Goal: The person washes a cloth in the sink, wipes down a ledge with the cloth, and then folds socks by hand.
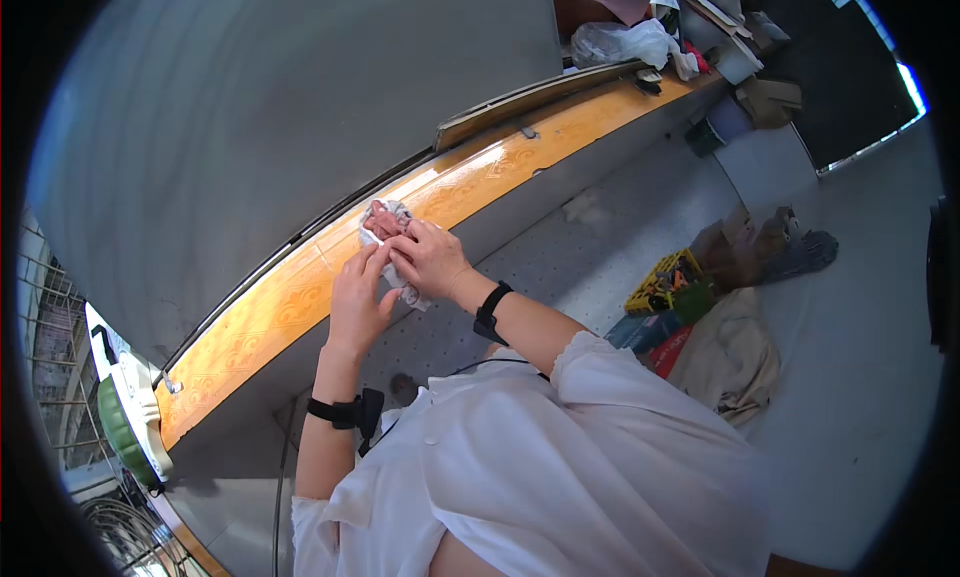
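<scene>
A crumpled cloth (388, 218), reddish in the middle and white with a faint pattern around it, is bunched up at the front edge of the orange-yellow ledge (270, 325). My left hand (358, 292) grips it from the near left, with the fingertips on the folds and the thumb lower down. From the right, my right hand (432, 261) has its fingers bent over the cloth, meeting the left fingertips. A loose white end hangs below my hands over the edge. Part of the cloth is hidden behind my fingers.
A large grey panel (290, 87) rises behind the ledge, and a flat strip of board (535, 105) leans there. Plastic bags (625, 45) and boxes are piled at the far right end. On the floor sit a yellow crate (662, 282) and a beige cloth heap (728, 352).
</scene>
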